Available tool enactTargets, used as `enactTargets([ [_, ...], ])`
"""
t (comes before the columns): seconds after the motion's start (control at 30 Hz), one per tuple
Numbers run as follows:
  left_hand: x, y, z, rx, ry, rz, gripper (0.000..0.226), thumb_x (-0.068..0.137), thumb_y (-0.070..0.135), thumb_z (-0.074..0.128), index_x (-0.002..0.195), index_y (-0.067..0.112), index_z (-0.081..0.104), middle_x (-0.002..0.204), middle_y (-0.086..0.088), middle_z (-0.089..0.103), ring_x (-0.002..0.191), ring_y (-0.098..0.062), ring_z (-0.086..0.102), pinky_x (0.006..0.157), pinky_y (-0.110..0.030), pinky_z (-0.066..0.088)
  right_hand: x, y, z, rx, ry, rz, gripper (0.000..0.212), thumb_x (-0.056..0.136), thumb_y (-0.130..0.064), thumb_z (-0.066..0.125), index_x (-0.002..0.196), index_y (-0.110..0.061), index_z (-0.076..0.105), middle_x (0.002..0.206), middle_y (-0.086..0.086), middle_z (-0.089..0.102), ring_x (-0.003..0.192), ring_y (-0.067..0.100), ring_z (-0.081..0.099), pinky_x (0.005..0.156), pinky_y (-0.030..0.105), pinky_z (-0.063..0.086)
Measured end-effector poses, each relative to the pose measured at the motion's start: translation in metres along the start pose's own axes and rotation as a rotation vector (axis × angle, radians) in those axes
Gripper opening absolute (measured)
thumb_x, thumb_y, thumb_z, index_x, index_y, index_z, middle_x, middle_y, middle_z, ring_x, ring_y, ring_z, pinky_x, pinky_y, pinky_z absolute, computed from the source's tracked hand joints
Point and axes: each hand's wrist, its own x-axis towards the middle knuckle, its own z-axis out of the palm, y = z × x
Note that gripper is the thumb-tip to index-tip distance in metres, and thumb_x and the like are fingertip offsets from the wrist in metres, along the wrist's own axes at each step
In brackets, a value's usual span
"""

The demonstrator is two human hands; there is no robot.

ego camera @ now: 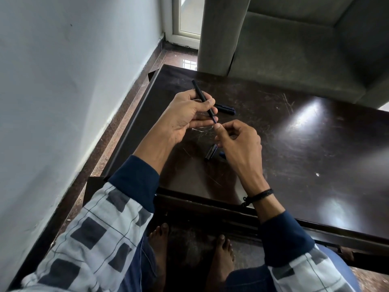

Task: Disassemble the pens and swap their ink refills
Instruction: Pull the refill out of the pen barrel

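My left hand grips a slim black pen barrel, tilted with its far end up and away. At the barrel's lower end, the fingertips of my right hand pinch together; a thin tip pokes out there, too small to make out. A second dark pen lies on the table just beyond my left fingers. A short dark pen part rests on the table under my right hand, and a blue bit beside it is partly hidden.
The dark scratched wooden table has its left edge near a white wall. A grey-green sofa stands behind the table. My bare feet show on the floor below the front edge.
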Motion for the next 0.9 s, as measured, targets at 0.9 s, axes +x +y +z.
enactTargets([
  [0.9, 0.0029, -0.0069, 0.003, 0.038, -0.022, -0.012, 0.005, 0.097, 0.012, 0.069, 0.101, 0.012, 0.066, 0.092, -0.013, 0.076, 0.082, -0.027, 0.077, 0.071, -0.03, 0.06, 0.0006, 0.005, -0.0024, -0.01, -0.023, 0.001, 0.016, 0.098, -0.042, 0.069, 0.094, -0.027, 0.073, 0.082, -0.007, 0.075, 0.076, 0.01, 0.073, 0.074, 0.044, 0.063],
])
